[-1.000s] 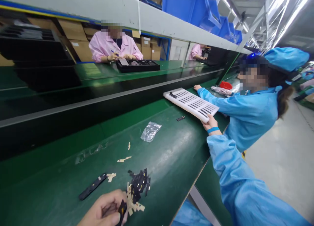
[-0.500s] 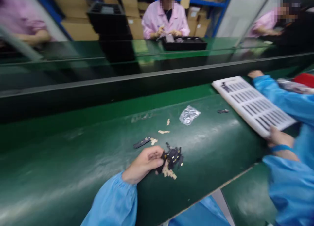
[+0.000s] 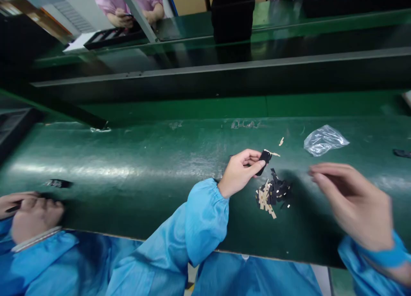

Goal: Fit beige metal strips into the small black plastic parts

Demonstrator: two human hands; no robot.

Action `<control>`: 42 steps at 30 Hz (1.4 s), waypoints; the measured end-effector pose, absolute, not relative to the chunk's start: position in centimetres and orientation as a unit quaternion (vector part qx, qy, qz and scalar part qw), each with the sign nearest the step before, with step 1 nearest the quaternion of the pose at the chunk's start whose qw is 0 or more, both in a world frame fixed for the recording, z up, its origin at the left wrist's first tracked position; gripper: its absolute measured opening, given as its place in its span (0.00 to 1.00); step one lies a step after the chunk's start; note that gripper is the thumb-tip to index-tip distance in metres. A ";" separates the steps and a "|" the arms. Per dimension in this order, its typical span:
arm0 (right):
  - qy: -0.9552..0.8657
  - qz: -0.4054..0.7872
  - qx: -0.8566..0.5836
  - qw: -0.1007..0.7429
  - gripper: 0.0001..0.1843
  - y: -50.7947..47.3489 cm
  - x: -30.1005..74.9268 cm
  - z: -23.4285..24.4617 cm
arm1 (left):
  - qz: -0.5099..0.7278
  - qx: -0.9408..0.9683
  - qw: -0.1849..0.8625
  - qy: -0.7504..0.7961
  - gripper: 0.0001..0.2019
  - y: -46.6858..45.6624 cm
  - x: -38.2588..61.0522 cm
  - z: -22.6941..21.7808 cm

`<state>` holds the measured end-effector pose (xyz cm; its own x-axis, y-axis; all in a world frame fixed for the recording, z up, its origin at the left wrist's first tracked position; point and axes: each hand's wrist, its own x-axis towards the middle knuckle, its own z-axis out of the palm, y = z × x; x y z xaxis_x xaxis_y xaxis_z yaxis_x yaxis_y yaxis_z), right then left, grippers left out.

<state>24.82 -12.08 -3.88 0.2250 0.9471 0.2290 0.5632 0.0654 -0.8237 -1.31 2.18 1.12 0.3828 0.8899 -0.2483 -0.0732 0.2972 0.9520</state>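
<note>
My left hand grips a small flat black rectangular piece between thumb and fingers, just above the table; its exact kind does not show. Below and right of it lies a loose pile of small black strips and tan strips. A thin tan strip lies just behind the black piece, and another tan strip lies farther back. My right hand, slightly blurred, hovers right of the pile. Its fingers reach leftward with the thumb close to the forefinger, and nothing shows between them.
A crumpled clear plastic bag lies back right, with a dark piece near the right edge. At left, a co-worker's hands are by another black piece. A green post slants down to the table. Pink-sleeved people sit opposite.
The view has swung left, and the white tray is almost out of frame. My right hand has come from the tray's near edge toward the pile. My left hand has lifted the black piece off the pile.
</note>
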 end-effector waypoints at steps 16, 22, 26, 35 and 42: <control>-0.516 0.392 -0.569 0.506 0.08 -2.0 16.3 0.7 | 0.368 0.501 0.650 0.437 0.08 1.5 -0.7 1.0; -0.525 0.385 -0.582 0.487 0.08 -2.0 16.0 0.7 | 0.358 0.488 0.660 0.445 0.08 1.3 -0.7 1.3; -0.517 0.375 -0.593 0.489 0.08 -2.1 16.0 0.6 | 0.358 0.497 0.655 0.442 0.09 1.4 -0.8 1.2; -0.506 0.394 -0.590 0.491 0.08 -1.8 15.9 1.2 | 0.353 0.502 0.650 0.449 0.08 1.4 -0.8 1.3; -0.525 0.371 -0.600 0.476 0.07 -2.0 16.1 1.0 | 0.357 0.514 0.639 0.448 0.08 1.4 -0.7 1.3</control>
